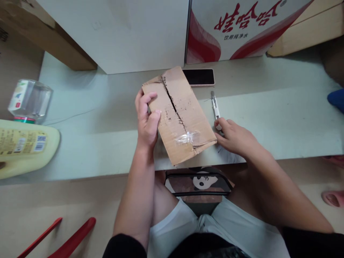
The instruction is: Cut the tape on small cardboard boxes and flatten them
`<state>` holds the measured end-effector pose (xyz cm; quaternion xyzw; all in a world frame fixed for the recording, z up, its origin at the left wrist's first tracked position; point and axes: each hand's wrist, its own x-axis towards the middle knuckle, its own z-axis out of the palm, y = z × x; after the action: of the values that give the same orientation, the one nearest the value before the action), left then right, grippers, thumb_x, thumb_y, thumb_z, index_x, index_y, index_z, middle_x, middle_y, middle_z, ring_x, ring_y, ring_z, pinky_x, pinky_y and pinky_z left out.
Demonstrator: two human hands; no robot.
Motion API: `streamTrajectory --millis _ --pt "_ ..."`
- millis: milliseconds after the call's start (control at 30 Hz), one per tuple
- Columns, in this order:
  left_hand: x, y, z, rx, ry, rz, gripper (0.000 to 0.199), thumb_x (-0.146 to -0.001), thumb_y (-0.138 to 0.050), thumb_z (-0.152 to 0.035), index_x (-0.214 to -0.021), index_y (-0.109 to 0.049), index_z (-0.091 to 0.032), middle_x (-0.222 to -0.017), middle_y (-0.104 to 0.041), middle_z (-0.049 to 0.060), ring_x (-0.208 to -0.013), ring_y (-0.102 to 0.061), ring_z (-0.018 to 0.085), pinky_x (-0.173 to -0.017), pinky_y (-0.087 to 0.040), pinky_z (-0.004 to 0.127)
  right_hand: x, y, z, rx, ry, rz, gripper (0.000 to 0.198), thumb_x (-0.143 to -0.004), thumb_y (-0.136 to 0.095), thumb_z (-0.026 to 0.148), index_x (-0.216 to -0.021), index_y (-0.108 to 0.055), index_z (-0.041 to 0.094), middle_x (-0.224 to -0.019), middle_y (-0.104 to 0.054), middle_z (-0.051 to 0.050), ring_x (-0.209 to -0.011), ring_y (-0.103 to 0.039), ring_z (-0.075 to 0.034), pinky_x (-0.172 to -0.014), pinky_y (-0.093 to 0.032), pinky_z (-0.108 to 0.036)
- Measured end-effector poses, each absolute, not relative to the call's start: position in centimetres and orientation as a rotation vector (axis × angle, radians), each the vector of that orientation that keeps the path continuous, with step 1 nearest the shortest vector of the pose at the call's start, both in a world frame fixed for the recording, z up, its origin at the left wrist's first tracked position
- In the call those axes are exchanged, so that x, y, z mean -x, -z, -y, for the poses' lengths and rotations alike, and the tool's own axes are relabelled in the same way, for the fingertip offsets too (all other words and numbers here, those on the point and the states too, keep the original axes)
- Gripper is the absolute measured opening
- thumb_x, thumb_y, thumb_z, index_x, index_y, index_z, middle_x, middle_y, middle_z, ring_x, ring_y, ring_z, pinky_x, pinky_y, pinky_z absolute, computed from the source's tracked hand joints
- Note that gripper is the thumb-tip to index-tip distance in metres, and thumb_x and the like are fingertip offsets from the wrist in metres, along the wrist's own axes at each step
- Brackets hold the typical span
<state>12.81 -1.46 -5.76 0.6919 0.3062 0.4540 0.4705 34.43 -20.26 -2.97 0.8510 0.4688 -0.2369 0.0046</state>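
Observation:
A brown cardboard box [185, 107] is tilted up off the table in my left hand [147, 116], which grips its left edge with the thumb on the top face. A ragged dark slit runs lengthwise along that face, and a piece of clear tape [187, 137] crosses it near the lower end. To the right of the box, my right hand [233, 136] has its curled fingers on the near end of a white utility knife [215, 105]. The knife points away from me, close to the tabletop.
On the pale table [113, 111], a phone [202, 77] lies partly behind the box. Large cartons, one a red-and-white water carton [231, 43], line the back. A clear bottle [32, 98] and a yellow jug [29, 148] lie at the left.

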Motion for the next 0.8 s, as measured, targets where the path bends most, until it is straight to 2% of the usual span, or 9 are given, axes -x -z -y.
streamTrajectory --millis 133,300,400,467,533,600,667,733,800 --pt "-12.8 5.9 1.5 -1.685 -1.111 -0.729 0.042 -0.087 -0.064 -0.055 -0.121 -0.061 -0.031 -0.149 -0.050 0.004 -0.152 -0.036 0.030 -0.129 -0.027 0.045 -34.5 4.1 19.5 -2.833 0.596 -1.406 0.044 -0.095 -0.044 0.049 -0.132 -0.055 0.027 -0.120 -0.064 -0.014 -0.081 -0.062 -0.025 -0.062 -0.040 -0.034" --pt "-12.9 6.0 1.7 -1.673 -1.120 -0.740 0.043 -0.087 -0.064 -0.054 -0.122 -0.060 -0.030 -0.148 -0.050 0.005 -0.153 -0.034 0.030 -0.130 -0.027 0.045 -35.2 4.7 18.7 -3.008 0.565 -1.246 0.048 -0.090 -0.048 0.039 -0.134 -0.048 0.022 -0.104 -0.071 -0.011 -0.078 -0.061 -0.025 -0.064 -0.037 -0.035" --pt "-12.9 6.1 1.7 -1.682 -1.138 -0.720 0.042 -0.088 -0.063 -0.053 -0.123 -0.060 -0.030 -0.148 -0.050 0.005 -0.150 -0.037 0.030 -0.130 -0.027 0.046 -34.8 4.5 19.1 -3.178 0.734 -1.289 0.045 -0.085 -0.049 0.035 -0.128 -0.049 0.023 -0.078 -0.063 -0.003 -0.068 -0.055 -0.022 -0.064 -0.036 -0.034" --pt "-12.8 6.2 1.6 -1.693 -1.153 -0.693 0.043 -0.088 -0.062 -0.053 -0.124 -0.061 -0.030 -0.147 -0.050 0.006 -0.149 -0.039 0.030 -0.129 -0.027 0.047 -34.1 4.6 19.4 -3.395 1.015 -1.368 0.039 -0.084 -0.048 0.032 -0.122 -0.049 0.025 -0.064 -0.052 0.003 -0.061 -0.050 -0.019 -0.063 -0.037 -0.033" --pt "-12.6 6.3 1.5 -1.702 -1.169 -0.672 0.043 -0.088 -0.063 -0.054 -0.124 -0.062 -0.030 -0.145 -0.050 0.006 -0.148 -0.039 0.031 -0.129 -0.027 0.049 -33.1 4.5 19.6 -3.559 1.407 -1.430 0.036 -0.084 -0.048 0.032 -0.119 -0.050 0.026 -0.063 -0.049 0.004 -0.057 -0.046 -0.016 -0.060 -0.038 -0.032" --pt "-12.6 6.4 1.5 -1.709 -1.182 -0.672 0.043 -0.088 -0.063 -0.054 -0.124 -0.062 -0.030 -0.145 -0.050 0.006 -0.148 -0.040 0.031 -0.128 -0.028 0.049 -32.3 4.3 19.7 -3.640 1.672 -1.491 0.031 -0.084 -0.049 0.033 -0.114 -0.053 0.027 -0.071 -0.055 0.002 -0.056 -0.047 -0.014 -0.058 -0.038 -0.031" --pt "-12.5 6.3 1.5 -1.721 -1.184 -0.685 0.043 -0.088 -0.063 -0.053 -0.123 -0.063 -0.029 -0.146 -0.049 0.007 -0.148 -0.040 0.031 -0.128 -0.028 0.048 -31.7 3.7 19.7 -3.765 1.655 -1.595 0.025 -0.084 -0.051 0.035 -0.108 -0.056 0.028 -0.077 -0.058 0.001 -0.057 -0.049 -0.014 -0.057 -0.039 -0.032" --pt "-12.5 6.2 1.6 -1.731 -1.175 -0.689 0.043 -0.088 -0.063 -0.052 -0.123 -0.063 -0.028 -0.147 -0.049 0.007 -0.148 -0.040 0.031 -0.128 -0.028 0.047 -31.5 2.9 19.7 -3.906 1.504 -1.754 0.020 -0.082 -0.056 0.035 -0.100 -0.057 0.029 -0.075 -0.054 0.001 -0.058 -0.049 -0.013 -0.056 -0.037 -0.032" --pt "-12.6 6.1 1.7 -1.733 -1.177 -0.686 0.043 -0.088 -0.064 -0.051 -0.124 -0.064 -0.028 -0.147 -0.049 0.007 -0.148 -0.040 0.031 -0.129 -0.027 0.046 -31.4 2.4 19.8 -3.936 1.546 -1.895 0.018 -0.079 -0.061 0.037 -0.095 -0.057 0.029 -0.071 -0.050 0.002 -0.057 -0.046 -0.013 -0.053 -0.035 -0.031"
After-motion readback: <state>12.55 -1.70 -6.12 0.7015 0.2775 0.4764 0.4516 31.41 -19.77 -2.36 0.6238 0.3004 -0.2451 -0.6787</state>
